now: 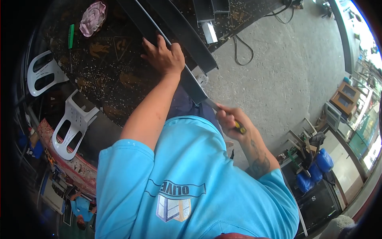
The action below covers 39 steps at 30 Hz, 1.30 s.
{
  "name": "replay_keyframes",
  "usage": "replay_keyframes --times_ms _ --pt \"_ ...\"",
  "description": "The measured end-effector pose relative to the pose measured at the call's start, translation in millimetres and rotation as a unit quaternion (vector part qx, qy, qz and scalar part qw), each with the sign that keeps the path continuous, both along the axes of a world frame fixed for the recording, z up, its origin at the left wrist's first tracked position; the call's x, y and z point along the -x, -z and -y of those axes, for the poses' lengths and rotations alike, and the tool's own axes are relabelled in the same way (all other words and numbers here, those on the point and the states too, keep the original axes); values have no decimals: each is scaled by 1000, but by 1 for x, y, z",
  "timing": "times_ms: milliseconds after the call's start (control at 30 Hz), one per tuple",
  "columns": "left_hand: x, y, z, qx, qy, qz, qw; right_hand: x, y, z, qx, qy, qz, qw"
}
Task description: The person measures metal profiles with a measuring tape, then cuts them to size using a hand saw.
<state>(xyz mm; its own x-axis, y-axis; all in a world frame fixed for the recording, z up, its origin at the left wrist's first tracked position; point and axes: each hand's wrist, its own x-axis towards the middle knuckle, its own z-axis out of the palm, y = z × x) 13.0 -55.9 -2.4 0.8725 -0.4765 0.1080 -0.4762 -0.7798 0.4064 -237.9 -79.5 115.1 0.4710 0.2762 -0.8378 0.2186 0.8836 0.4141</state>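
Note:
My left hand [165, 57] lies with its fingers spread across a long dark metal profile [191, 87], touching it from above. The profile runs over the table, and its near end sticks out close to my body. My right hand [230, 121] is closed round a file with a yellow-and-black handle [240, 127]. The file's flat grey blade [213, 104] meets the near end of the profile. Beside it on the right lies a second dark profile [191, 40], apart from my right hand.
The dark table [111, 75] is strewn with pale shavings. A green-handled screwdriver [71, 36] and a pink cloth [93, 19] lie on it. Shorter profile pieces [205, 14] sit at the far edge. White chairs [73, 125] stand left; a black cable [242, 51] is on the right.

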Motion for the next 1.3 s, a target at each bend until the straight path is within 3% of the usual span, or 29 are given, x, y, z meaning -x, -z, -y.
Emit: replay_keyframes --times_ms 133,267,733,933,1067,1133,1300 --pt "1 -1 0 32 -3 -10 999 -1 7 -13 -21 -3 18 1000" --pt "1 -4 0 8 1 -26 1000 -23 -3 -42 77 -6 -43 996" --pt "-1 -5 -2 -3 11 -46 999 -82 -36 -109 187 11 -227 956" --pt "3 -14 -3 -1 27 -45 999 -73 -26 -135 242 59 -192 949" --pt "5 -19 -4 5 19 -67 998 -72 -24 -135 217 66 -219 949" --pt "5 -14 -4 25 7 -31 999 -63 -21 -135 197 89 -178 960" --pt "9 -23 -3 10 -8 -44 999 -69 16 -137 240 96 -192 947"
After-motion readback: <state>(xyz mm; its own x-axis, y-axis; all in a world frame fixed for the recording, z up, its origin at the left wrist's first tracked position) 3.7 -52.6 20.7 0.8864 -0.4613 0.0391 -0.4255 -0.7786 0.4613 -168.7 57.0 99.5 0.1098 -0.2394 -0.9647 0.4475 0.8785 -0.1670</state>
